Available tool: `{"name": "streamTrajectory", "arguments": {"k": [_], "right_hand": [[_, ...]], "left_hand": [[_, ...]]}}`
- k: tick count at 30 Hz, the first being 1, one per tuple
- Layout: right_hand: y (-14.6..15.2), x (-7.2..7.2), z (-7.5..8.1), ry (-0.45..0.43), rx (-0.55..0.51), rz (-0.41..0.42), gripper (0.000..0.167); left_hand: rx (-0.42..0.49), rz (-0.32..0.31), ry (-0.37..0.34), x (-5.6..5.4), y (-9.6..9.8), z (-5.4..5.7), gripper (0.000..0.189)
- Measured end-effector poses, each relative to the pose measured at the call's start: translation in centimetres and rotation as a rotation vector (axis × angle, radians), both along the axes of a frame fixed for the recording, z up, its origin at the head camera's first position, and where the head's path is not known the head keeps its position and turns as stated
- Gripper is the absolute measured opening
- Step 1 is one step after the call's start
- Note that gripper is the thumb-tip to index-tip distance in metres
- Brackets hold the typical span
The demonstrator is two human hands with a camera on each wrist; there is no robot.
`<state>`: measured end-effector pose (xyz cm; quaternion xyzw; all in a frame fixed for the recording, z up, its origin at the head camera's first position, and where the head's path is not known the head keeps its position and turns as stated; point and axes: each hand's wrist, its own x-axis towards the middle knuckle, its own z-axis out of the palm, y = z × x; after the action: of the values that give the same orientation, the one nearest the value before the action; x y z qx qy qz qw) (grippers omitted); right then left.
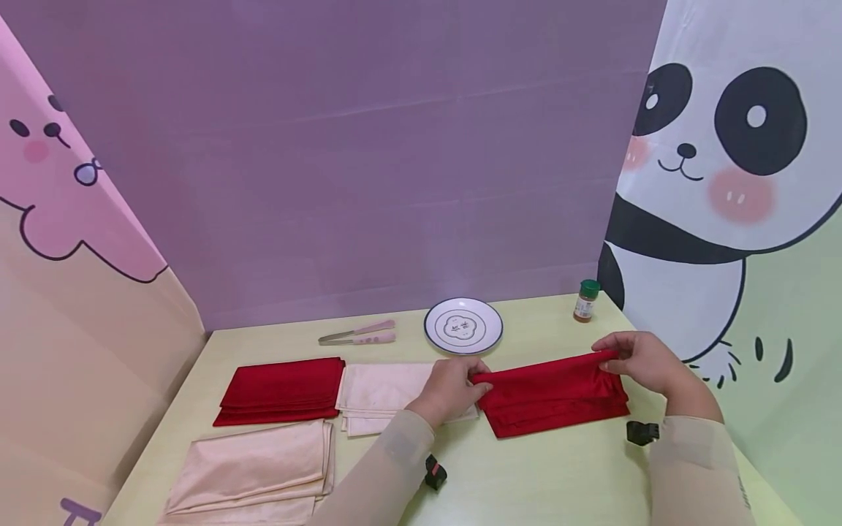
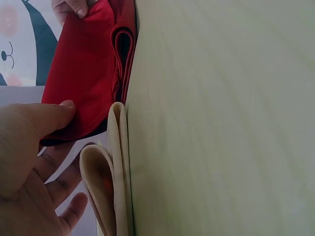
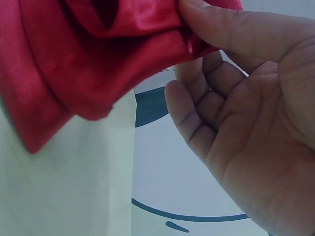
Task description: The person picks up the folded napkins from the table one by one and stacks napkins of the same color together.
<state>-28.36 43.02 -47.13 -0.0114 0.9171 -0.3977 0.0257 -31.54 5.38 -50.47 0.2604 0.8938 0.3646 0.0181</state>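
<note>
A folded red cloth (image 1: 552, 394) lies at the right of the table, its far edge lifted between both hands. My left hand (image 1: 452, 387) pinches the far left corner; in the left wrist view the thumb (image 2: 61, 115) presses on top with fingers beneath. At the far right corner my right hand (image 1: 647, 361) pinches the cloth between thumb and fingers. The right wrist view shows the red layers (image 3: 98, 64) hanging from that grip, other fingers loosely bent below. Beside and partly behind the left hand lies a folded pale cloth (image 1: 384, 387).
Another folded red cloth (image 1: 283, 391) and a folded beige cloth (image 1: 256, 467) lie on the left. Behind are tongs (image 1: 358, 337), a blue-rimmed white plate (image 1: 463, 326) and a green-capped jar (image 1: 586, 301). Walls enclose the table (image 1: 526, 475) at the back and sides.
</note>
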Motion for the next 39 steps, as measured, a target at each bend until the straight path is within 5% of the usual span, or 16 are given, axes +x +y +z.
{"name": "streamTrajectory", "arguments": {"k": [11, 19, 25, 29, 39], "right_hand": [[-0.16, 0.1, -0.02, 0.032, 0.014, 0.04, 0.017], [-0.41, 0.09, 0.14, 0.048, 0.016, 0.043, 0.022], [-0.66, 0.04, 0.48, 0.079, -0.009, 0.002, 0.044], [-0.7, 0.03, 0.72, 0.144, -0.067, -0.072, 0.047], [-0.83, -0.2, 0.51, 0.331, -0.053, -0.157, 0.018]], "left_hand": [[0.039, 0.002, -0.074, 0.03, 0.05, -0.23, 0.012], [0.091, 0.012, -0.074, 0.08, -0.1, -0.06, 0.028], [0.196, 0.001, -0.083, -0.02, -0.33, -0.1, 0.047], [0.309, 0.024, -0.092, 0.03, -0.35, -0.05, 0.05], [0.421, 0.01, -0.036, -0.02, -0.34, -0.11, 0.028]]}}
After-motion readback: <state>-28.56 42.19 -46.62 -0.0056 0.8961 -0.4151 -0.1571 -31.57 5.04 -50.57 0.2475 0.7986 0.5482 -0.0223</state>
